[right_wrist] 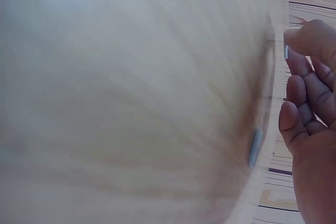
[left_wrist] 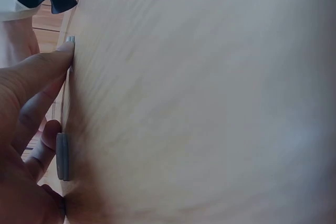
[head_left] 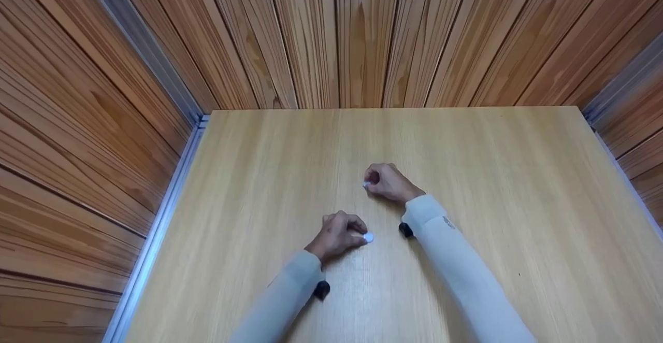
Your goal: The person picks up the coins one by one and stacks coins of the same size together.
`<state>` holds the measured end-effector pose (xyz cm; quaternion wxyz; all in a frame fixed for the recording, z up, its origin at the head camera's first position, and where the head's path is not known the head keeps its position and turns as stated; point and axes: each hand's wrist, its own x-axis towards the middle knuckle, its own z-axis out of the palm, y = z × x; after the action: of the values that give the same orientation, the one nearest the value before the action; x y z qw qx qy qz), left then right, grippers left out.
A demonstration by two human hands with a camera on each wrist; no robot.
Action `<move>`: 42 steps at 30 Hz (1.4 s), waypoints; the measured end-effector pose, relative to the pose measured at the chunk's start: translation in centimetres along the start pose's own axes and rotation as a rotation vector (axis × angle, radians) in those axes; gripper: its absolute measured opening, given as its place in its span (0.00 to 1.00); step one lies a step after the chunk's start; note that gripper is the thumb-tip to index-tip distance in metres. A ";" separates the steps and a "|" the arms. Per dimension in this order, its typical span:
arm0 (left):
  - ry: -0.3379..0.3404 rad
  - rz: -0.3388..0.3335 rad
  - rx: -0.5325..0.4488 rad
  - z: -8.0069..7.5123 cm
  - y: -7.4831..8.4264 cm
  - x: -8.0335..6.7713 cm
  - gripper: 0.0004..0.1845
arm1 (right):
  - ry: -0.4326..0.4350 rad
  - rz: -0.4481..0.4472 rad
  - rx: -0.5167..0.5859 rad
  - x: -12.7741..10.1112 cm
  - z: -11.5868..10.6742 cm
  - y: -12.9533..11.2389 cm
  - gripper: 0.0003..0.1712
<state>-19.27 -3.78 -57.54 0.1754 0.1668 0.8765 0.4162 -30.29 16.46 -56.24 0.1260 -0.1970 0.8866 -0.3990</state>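
In the head view, my left hand [head_left: 339,233] is low over the table, its thumb and index fingertip at a small white disc [head_left: 368,237]. The left wrist view shows a thin pale piece [left_wrist: 71,39] at a fingertip. A thicker grey disc [left_wrist: 62,156], seen edge-on with two layers, is by the curled fingers. Farther forward and right, my right hand [head_left: 391,182] pinches a small white piece [head_left: 366,183], mostly covered by the fingers. Below that hand, the right wrist view shows another grey-white disc [right_wrist: 255,148] edge-on against the table.
A light wooden table [head_left: 492,177] spreads under both hands. Wood-plank walls [head_left: 362,37] rise behind and at the sides, with a metal rail [head_left: 150,255] along the left edge. A black wrist camera [head_left: 321,290] sits on the left sleeve, another [head_left: 406,230] on the right.
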 end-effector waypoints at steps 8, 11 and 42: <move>-0.022 -0.023 -0.015 -0.1 0.0 0.2 0.09 | 0.029 0.018 0.108 -1.8 -0.5 0.4 0.08; -0.016 -0.024 -0.009 0.0 0.1 0.2 0.09 | 0.044 0.009 0.129 -2.6 -0.7 0.6 0.08; -0.004 -0.016 -0.005 0.2 0.1 0.1 0.09 | 0.074 -0.035 0.157 -9.4 -0.8 0.8 0.07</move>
<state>-19.25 -3.58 -57.59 0.1810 0.1602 0.8763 0.4167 -22.42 21.71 -55.76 0.1012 -0.1871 0.8530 -0.4766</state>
